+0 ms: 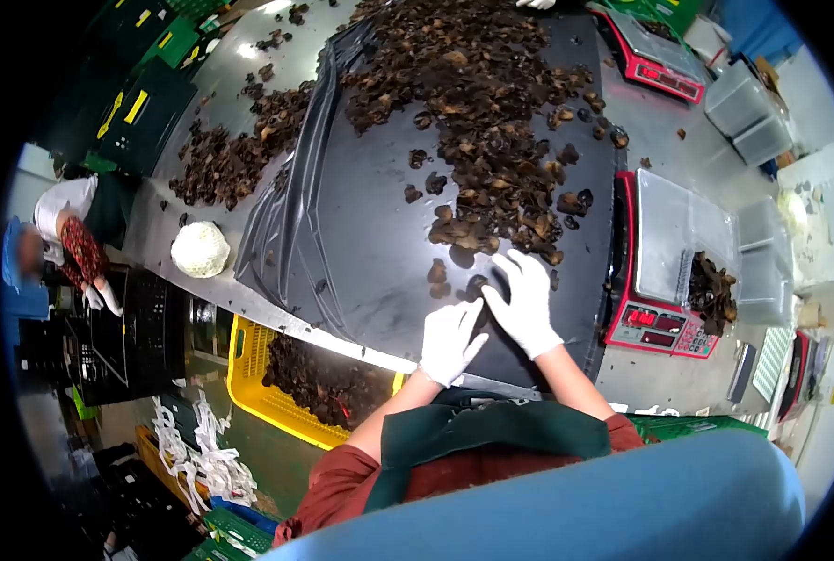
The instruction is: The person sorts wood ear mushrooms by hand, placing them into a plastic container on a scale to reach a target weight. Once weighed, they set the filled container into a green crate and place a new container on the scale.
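Brown-black wood ear mushrooms (501, 178) lie in a long heap on a black plastic sheet (379, 224). Both my hands wear white gloves at the near end of this heap. My left hand (449, 342) has its fingers stretched forward and the thumb apart, beside a dark mushroom piece (476, 288). Right of that piece is my right hand (525, 307), its fingers spread, the fingertips close to or touching it. Whether either hand grips a piece is partly hidden. A few loose mushrooms (437, 273) rest just beyond my left fingertips.
To the right stand a red scale (660, 323) with mushrooms at its edge and another scale (660, 79). A yellow crate (241, 369) of mushrooms sits below the table edge. Left are a white ball-shaped bundle (200, 249) and another person (78, 248). A gloved hand (536, 4) shows at the top.
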Available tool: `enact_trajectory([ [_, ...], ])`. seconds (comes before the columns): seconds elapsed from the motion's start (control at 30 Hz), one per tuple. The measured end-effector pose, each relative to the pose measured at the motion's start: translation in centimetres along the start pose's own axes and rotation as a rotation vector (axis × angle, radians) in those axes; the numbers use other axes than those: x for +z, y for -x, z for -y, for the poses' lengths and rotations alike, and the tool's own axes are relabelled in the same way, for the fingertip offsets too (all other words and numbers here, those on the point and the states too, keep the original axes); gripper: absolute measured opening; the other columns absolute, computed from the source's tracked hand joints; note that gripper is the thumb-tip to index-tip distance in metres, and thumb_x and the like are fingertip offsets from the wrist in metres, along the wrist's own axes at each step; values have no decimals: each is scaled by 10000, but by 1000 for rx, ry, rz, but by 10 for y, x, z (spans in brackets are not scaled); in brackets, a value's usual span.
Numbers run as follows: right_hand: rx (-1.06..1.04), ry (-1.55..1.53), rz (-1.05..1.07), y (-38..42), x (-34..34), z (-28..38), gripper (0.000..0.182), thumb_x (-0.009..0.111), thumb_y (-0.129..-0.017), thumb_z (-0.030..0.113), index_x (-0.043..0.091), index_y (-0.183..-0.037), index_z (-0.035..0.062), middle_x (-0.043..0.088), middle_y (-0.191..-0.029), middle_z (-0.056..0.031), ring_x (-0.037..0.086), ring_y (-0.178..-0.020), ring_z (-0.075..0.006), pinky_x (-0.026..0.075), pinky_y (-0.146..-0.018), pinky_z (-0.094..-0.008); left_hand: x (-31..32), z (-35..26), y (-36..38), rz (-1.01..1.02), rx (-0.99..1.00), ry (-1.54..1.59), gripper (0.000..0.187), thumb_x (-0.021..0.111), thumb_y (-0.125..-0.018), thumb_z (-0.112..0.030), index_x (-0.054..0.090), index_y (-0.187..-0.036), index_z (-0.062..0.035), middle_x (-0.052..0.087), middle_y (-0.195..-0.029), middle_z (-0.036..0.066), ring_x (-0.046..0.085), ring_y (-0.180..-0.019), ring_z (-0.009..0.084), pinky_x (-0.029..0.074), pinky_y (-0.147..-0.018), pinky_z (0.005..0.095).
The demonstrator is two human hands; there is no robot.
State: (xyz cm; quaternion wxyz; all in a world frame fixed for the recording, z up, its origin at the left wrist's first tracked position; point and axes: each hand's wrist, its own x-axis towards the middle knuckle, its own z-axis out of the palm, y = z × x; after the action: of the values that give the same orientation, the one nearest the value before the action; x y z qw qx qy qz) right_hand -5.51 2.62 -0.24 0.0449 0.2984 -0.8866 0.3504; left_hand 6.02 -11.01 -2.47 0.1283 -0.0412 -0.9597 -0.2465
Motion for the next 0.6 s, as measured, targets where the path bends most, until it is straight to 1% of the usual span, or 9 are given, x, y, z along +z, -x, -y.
enact_trajectory([
  [0.03,-18,99,-82,12,11,-15,586,714,-775,330,556,-1279,76,525,-1295,-202,483,-1196,-373,360,-1017,-471,-1,1,-4,27,-7,41,501,707,-772,-268,569,-1206,-58,606,-1065,141,569,-962,311,448,-838,409],
  [0.13,-10,207,58,18,13,-17,739,732,-771,402,459,-1377,79,417,-1399,-223,404,-1269,-396,314,-1059,-477,4,9,-6,21,44,54,366,699,-793,-210,621,-1126,-82,630,-1047,118,600,-940,291,483,-817,376],
  [0.27,-92,21,72,10,18,-9,780,747,-732,421,461,-1377,88,440,-1376,-212,411,-1262,-392,321,-1053,-480,-27,13,-10,-173,-46,241,174,684,-795,-110,679,-967,-78,664,-902,112,643,-836,307,530,-762,382],
  [0.33,-141,-9,95,10,27,-2,706,733,-740,416,503,-1330,103,464,-1338,-211,416,-1254,-394,330,-1036,-498,-39,23,-16,-339,-57,151,190,666,-793,-66,676,-983,-62,662,-920,133,642,-864,316,523,-787,374],
  [0.37,-157,-8,117,8,29,5,674,724,-743,421,526,-1303,104,473,-1317,-214,418,-1249,-395,334,-1025,-512,-38,30,-20,-377,-140,148,234,666,-788,-59,665,-1021,-76,662,-948,117,629,-909,313,505,-837,396],
  [0.43,-231,61,129,9,43,9,575,717,-754,405,572,-1224,109,489,-1283,-203,432,-1226,-391,340,-1004,-520,-39,45,-31,-345,-177,117,243,636,-815,-73,659,-1057,-71,642,-980,137,606,-943,321,487,-863,399],
  [0.5,-203,92,81,10,57,8,389,680,-791,320,594,-1095,94,517,-1201,-182,469,-1153,-367,372,-962,-491,-30,60,-39,-176,-191,23,285,665,-829,-179,652,-1104,-105,600,-1072,140,572,-984,324,478,-864,404],
  [0.57,-194,-15,156,6,68,-10,206,603,-829,211,576,-986,81,526,-1104,-161,490,-1059,-339,400,-919,-464,-21,56,-47,-98,-163,-40,372,701,-807,-252,632,-1149,-123,563,-1182,155,557,-1002,338,479,-867,415],
  [0.6,-216,34,77,7,68,-17,163,569,-839,179,571,-966,77,525,-1075,-156,491,-1031,-332,407,-904,-449,-17,55,-50,-112,-97,-94,408,710,-797,-274,620,-1168,-131,547,-1221,160,553,-1007,344,479,-869,424],
])
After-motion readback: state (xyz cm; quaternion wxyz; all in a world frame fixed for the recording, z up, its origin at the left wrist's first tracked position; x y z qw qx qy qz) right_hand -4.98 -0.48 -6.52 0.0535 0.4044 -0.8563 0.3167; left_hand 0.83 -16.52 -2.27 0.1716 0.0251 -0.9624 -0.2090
